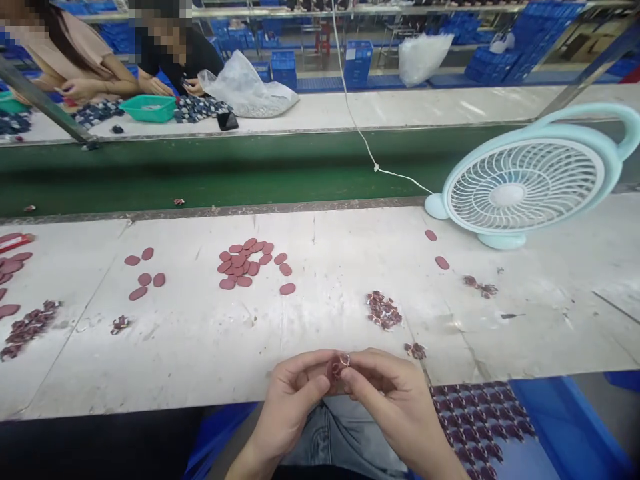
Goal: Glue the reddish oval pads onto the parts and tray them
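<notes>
Just over the near table edge, my left hand [295, 397] and my right hand [387, 393] meet, both closed in a pinch. Between the left thumb and fingers sits a dark red oval piece [332, 369]. The right fingertips pinch a small maroon part with a pale curved edge [345, 361], pressed against the oval. How the two join is hidden by my fingers. A heap of small maroon and white parts [384, 311] lies beyond my right hand, with a little cluster [415, 350] closer. Flat red ovals [240, 263] are piled farther forward.
A light blue fan [525, 190] stands at the right, its white cord [367, 150] running upward. Rows of maroon pieces fill a blue tray [570, 427] below the table's right edge. Across a green channel [300, 173], two people work beside a teal basket [147, 107].
</notes>
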The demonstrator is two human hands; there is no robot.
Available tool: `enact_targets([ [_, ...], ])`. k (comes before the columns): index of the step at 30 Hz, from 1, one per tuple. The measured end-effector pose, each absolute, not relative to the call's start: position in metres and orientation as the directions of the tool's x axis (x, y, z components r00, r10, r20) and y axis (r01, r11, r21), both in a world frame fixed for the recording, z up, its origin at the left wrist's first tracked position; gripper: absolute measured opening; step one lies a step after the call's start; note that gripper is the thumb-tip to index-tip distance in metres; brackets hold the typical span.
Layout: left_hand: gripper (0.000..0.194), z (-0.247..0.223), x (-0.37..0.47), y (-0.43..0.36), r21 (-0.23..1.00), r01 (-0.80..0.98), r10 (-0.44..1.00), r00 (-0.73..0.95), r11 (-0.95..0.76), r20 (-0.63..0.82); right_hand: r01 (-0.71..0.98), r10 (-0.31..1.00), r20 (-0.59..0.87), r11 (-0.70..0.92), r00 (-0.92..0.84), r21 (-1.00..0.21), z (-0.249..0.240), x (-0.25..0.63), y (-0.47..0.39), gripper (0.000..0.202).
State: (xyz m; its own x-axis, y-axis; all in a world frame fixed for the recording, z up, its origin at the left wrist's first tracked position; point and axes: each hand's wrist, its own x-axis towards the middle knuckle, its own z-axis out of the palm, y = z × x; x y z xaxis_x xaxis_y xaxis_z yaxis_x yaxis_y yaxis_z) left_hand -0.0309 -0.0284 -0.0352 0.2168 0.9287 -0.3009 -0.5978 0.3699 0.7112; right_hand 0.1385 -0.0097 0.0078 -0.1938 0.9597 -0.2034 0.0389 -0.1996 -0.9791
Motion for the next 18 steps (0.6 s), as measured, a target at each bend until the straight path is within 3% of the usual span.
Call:
enact_targets([
  [5, 0.025, -0.036, -0.026, -0.032, 0.741, -0.552, 0.924, 0.22, 0.383, -0.313, 0.028, 0.967, -0.191, -0.189, -0.17, -0.982, 0.006, 0.146, -0.02, 0.017],
  [14, 0.027, -0.031, -0.018, -0.036, 0.703, -0.577, 0.908, 0.224, 0.416, -0.353, 0.093, 0.99, -0.033, -0.02, -0.135, -0.995, 0.002, 0.147, -0.029, 0.013],
  [18, 0.01, -0.03, -0.015, -0.039, 0.724, -0.568, 0.918, 0.19, 0.392, -0.348, 0.11, 0.991, -0.033, -0.019, -0.127, -0.994, 0.002, 0.149, -0.032, 0.012],
])
